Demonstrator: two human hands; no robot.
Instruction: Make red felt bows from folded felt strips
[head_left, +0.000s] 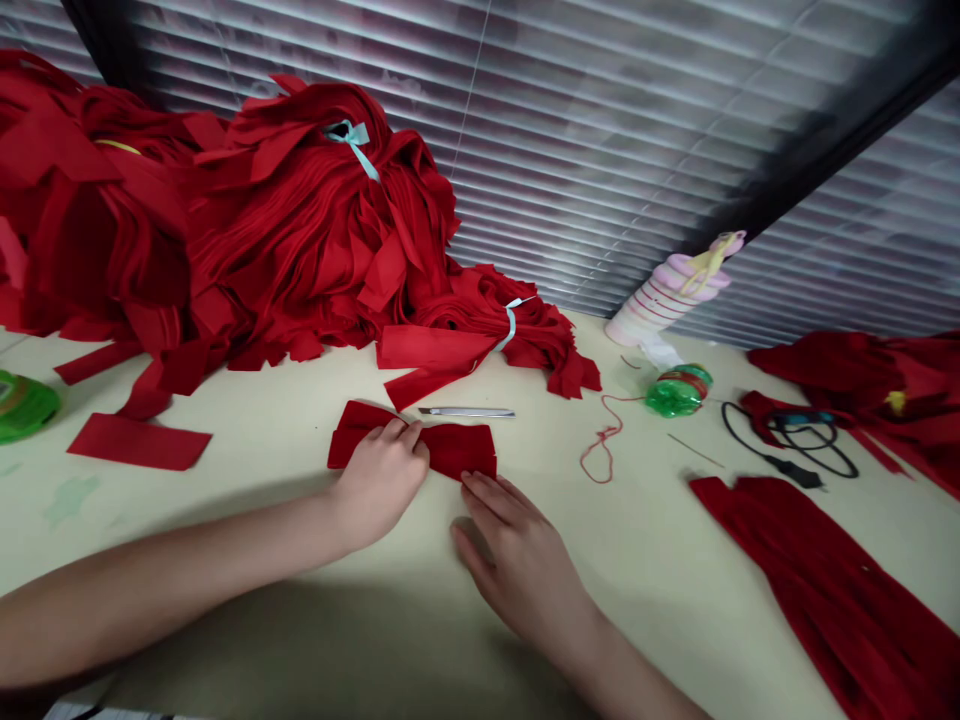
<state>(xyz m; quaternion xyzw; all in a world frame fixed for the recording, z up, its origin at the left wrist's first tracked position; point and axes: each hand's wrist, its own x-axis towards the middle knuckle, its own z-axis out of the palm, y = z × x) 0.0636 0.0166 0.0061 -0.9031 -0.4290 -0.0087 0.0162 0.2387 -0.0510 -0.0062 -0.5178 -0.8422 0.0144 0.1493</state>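
Observation:
A red fabric bow (463, 447), cinched at its middle, lies flat on the table. My left hand (382, 480) has its fingers closed on the bow's centre, and that part is hidden beneath them. The fingertips of my right hand (517, 555) rest against the bow's lower right corner; its fingers are stretched out and the thumb stands apart. Just behind the bow lies a slim silver tool (469, 412) with a dark pointed end, perhaps tweezers or a blade.
Tied bundles of red fabric strips (315, 220) fill the back left. To the right are a green thread bundle (679, 390) with loose red thread (604, 440), a pink-and-white wrapped cone (660, 295), a black cable (802, 470) and a red fabric stack (825, 590). Blinds (562, 130) stand behind.

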